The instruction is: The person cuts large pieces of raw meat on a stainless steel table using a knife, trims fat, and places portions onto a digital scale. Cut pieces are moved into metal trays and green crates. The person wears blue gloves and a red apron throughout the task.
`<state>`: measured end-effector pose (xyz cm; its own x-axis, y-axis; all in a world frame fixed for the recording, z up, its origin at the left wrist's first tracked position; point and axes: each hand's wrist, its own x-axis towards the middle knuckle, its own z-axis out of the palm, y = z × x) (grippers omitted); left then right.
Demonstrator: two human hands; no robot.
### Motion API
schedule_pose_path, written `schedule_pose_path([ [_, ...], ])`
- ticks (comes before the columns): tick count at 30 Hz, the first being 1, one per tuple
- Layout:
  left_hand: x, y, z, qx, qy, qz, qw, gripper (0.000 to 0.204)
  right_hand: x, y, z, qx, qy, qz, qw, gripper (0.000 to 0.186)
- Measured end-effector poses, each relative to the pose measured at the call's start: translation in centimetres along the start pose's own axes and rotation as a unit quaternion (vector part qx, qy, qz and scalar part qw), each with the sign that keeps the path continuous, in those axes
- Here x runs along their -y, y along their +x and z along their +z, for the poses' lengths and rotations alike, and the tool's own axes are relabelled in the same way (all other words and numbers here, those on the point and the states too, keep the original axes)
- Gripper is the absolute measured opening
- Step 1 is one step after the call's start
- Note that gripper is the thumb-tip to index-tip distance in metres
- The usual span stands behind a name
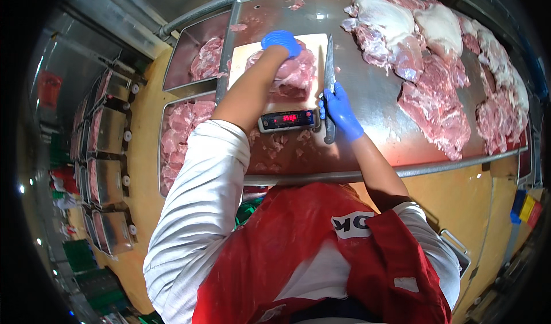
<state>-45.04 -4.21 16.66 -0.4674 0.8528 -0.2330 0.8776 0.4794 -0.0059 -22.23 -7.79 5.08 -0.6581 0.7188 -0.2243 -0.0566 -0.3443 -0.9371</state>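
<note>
My left hand (279, 41), in a blue glove, grips the far edge of a pink slab of meat (290, 77), its fingers curled over it. The meat rests on a white board (241, 57) on a weighing scale with a lit red display (287, 120). Just right of the board, my gloved right hand (342, 109) is closed on a long knife (329, 60), whose blade points away from me and whose dark handle reaches past my fingers toward me.
Large cuts of meat (430, 89) cover the right of the steel table (264, 14). Two trays of meat (189, 43) sit along its left side. Wheeled steel bins (106, 180) stand farther left on the yellow floor (146, 94).
</note>
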Motion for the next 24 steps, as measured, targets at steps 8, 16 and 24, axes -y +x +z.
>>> schedule_pose_path([
  [8,6.5,-4.0,2.2,-0.151,-0.307,0.137,0.93,0.025,0.4,-2.0,-2.9,0.073,0.076,0.114,0.988,0.012],
  [16,7.6,-8.5,5.1,-0.289,-0.277,0.173,0.9,0.029,4.4,6.5,-1.2,0.264,0.17,0.158,0.936,0.018],
  [24,5.4,-8.5,3.7,-0.354,-0.082,0.242,0.9,0.024,5.9,5.9,1.3,0.317,-0.042,0.056,0.946,0.026],
])
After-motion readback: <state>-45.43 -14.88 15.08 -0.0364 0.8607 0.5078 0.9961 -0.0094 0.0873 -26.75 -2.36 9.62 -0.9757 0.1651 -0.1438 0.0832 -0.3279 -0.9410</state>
